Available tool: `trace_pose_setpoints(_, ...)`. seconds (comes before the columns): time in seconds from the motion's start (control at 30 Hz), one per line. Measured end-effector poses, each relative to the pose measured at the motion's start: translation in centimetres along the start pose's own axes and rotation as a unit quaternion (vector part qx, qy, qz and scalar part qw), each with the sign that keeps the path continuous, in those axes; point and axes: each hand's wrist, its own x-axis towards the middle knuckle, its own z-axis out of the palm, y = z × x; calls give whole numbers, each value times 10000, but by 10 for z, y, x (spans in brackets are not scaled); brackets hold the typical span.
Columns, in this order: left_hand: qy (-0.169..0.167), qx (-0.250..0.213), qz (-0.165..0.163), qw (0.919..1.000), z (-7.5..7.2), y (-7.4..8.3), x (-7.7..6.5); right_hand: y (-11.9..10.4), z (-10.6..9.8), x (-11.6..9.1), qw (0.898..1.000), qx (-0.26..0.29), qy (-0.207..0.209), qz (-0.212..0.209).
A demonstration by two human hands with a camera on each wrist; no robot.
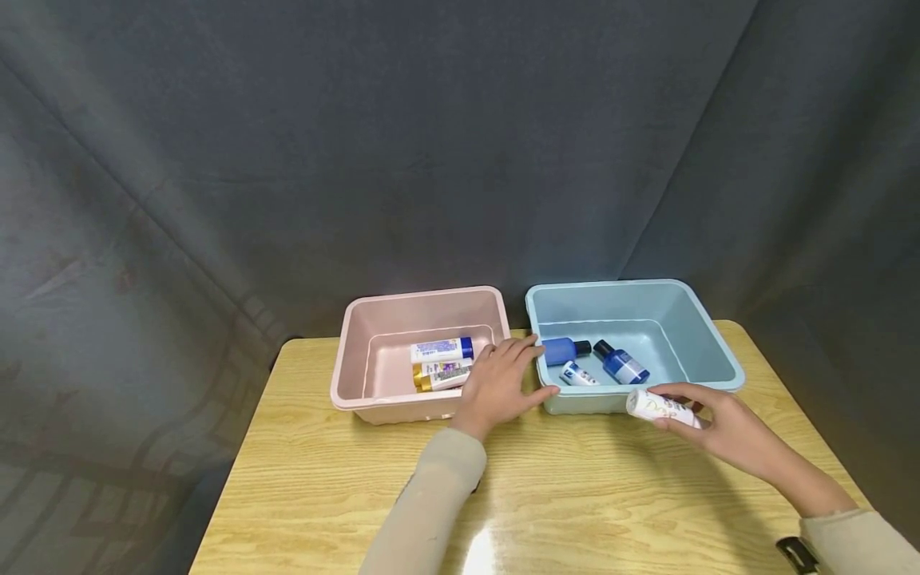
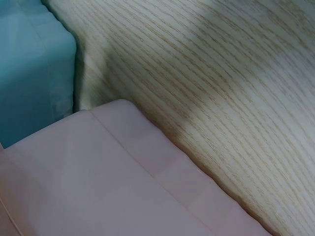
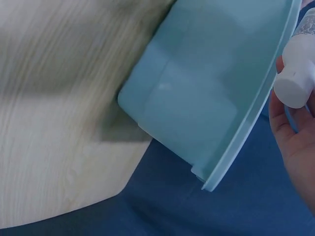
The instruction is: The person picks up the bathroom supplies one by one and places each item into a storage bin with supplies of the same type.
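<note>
My right hand (image 1: pixel 733 427) grips a small white bottle (image 1: pixel 663 408) with printed lettering, held tilted in front of the light-blue bin (image 1: pixel 707 335). In the right wrist view, the fingers wrap the white bottle (image 3: pixel 295 73) beside that bin's rim. My left hand (image 1: pixel 499 383) reaches across the gap between the bins, fingers spread, touching the blue bin's front left corner. Inside the blue bin lie a blue bottle with a black cap (image 1: pixel 561 351), a dark-blue bottle (image 1: pixel 627 365) and a small white-and-blue bottle (image 1: pixel 578 374). The left wrist view shows no fingers.
A pink bin (image 1: pixel 352 351) stands left of the blue one. It holds a white tube with a blue cap (image 1: pixel 438 350) and white containers with gold caps (image 1: pixel 446 377), partly behind my left hand. Both bins stand on a wooden table (image 1: pixel 323 479) before a dark curtain (image 1: pixel 431 160).
</note>
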Motion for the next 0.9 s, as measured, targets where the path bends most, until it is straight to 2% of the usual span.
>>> trace_pose_setpoints(0.73, 20, -194, -59, 9998, 1, 0, 1, 9, -22, 18, 9994, -262, 195, -104)
trace_pose_setpoints(0.9, 34, -170, -40, 9998, 1, 0, 1, 11, -25, 25, 9995, -303, 125, -34)
